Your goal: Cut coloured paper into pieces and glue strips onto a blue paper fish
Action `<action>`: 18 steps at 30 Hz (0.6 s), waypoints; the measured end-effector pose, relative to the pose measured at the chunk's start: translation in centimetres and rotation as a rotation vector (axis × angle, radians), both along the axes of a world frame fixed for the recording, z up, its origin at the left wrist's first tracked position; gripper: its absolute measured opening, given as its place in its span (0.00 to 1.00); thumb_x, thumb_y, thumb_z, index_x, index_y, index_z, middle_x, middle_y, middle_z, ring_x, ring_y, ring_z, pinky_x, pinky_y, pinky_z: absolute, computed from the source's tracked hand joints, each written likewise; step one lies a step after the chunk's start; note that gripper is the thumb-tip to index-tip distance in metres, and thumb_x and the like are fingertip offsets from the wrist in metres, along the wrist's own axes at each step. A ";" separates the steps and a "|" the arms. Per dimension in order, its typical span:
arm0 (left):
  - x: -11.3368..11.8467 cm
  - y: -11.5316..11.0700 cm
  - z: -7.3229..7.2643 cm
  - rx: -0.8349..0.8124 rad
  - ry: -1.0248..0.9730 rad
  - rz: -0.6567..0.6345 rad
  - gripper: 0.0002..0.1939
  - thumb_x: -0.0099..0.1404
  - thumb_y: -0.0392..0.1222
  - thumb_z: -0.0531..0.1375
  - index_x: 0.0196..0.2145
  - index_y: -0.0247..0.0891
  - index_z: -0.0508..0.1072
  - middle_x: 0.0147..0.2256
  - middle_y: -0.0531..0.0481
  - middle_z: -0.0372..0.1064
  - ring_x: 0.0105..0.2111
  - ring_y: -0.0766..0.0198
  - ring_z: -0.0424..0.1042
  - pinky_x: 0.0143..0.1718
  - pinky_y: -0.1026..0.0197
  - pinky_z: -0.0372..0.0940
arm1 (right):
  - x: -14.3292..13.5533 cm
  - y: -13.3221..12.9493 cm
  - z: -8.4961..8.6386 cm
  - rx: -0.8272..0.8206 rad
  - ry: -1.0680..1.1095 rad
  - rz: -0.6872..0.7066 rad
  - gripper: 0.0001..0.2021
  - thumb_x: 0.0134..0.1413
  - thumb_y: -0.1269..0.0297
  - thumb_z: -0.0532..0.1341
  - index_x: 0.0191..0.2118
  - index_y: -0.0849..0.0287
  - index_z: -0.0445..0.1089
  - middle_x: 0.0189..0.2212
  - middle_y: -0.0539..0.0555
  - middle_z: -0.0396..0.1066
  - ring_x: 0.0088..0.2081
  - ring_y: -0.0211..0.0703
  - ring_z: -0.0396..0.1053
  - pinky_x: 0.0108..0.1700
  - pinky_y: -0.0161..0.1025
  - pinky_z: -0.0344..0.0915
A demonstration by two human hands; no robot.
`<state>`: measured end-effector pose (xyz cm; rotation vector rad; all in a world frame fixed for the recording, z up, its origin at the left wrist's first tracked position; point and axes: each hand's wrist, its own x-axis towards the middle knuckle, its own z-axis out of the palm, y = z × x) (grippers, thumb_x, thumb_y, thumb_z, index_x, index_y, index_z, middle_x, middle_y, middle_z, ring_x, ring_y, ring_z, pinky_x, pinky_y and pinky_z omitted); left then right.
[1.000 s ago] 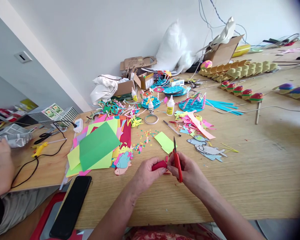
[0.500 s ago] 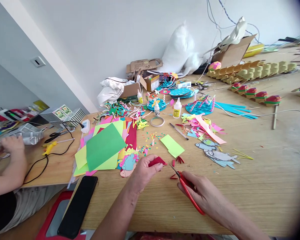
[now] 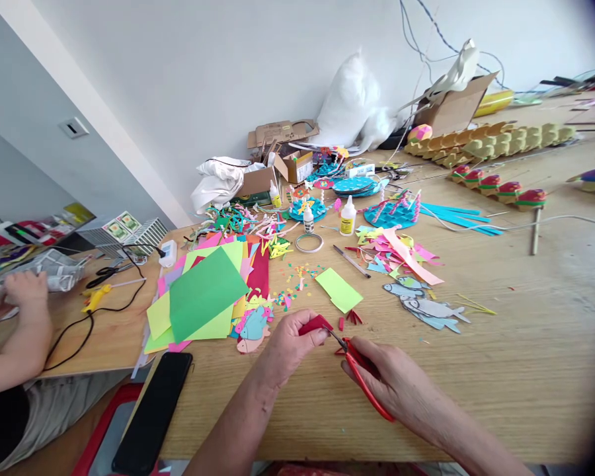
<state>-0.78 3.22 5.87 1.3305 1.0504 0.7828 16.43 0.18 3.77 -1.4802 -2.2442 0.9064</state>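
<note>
Between the thumb and fingers of my left hand [image 3: 293, 340] is a small folded piece of dark red paper [image 3: 316, 324]. My right hand [image 3: 384, 373] is closed on red-handled scissors [image 3: 369, 390], whose tips touch the right end of that paper. Just beyond the scissors lie a small red scrap [image 3: 341, 323] and a fan-shaped bundle of red slivers [image 3: 355, 318]. A light green paper rectangle [image 3: 339, 289] rests behind them. More red pieces lie partly hidden under the scissors.
Stacked coloured sheets [image 3: 208, 291] and paper fish [image 3: 254, 327] lie left, near a black phone [image 3: 153, 413]. Glue bottles [image 3: 348, 217], scraps [image 3: 396, 248] and grey fish [image 3: 434, 309] lie behind and right. Another person's hand [image 3: 27, 287] is at far left.
My right hand has moved left with the scissors, bringing their tips onto the red paper. My left hand still pinches the paper. The view has shifted slightly.
</note>
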 end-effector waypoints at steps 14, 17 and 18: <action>0.3 0.0 0.0 -0.059 -0.077 -0.017 0.07 0.53 0.40 0.58 0.29 0.33 0.69 0.24 0.53 0.60 0.27 0.69 0.57 0.30 0.67 0.53 | 0.1 -0.1 -0.2 0.010 0.029 -0.014 0.12 0.55 0.59 0.45 0.24 0.56 0.54 0.18 0.49 0.61 0.20 0.36 0.57 0.24 0.33 0.50; 0.3 0.0 0.0 -0.064 -0.072 -0.018 0.07 0.53 0.40 0.58 0.28 0.33 0.69 0.24 0.53 0.59 0.26 0.69 0.56 0.30 0.67 0.53 | 0.1 -0.2 -0.1 0.008 0.047 -0.011 0.12 0.55 0.59 0.46 0.24 0.56 0.54 0.18 0.49 0.61 0.20 0.36 0.56 0.23 0.33 0.50; 0.3 0.0 0.0 -0.065 -0.071 -0.019 0.07 0.53 0.39 0.58 0.28 0.33 0.69 0.24 0.54 0.59 0.26 0.69 0.56 0.30 0.67 0.53 | 0.1 -0.3 -0.1 0.006 0.048 -0.011 0.12 0.55 0.59 0.46 0.24 0.56 0.54 0.18 0.49 0.61 0.20 0.36 0.56 0.23 0.33 0.50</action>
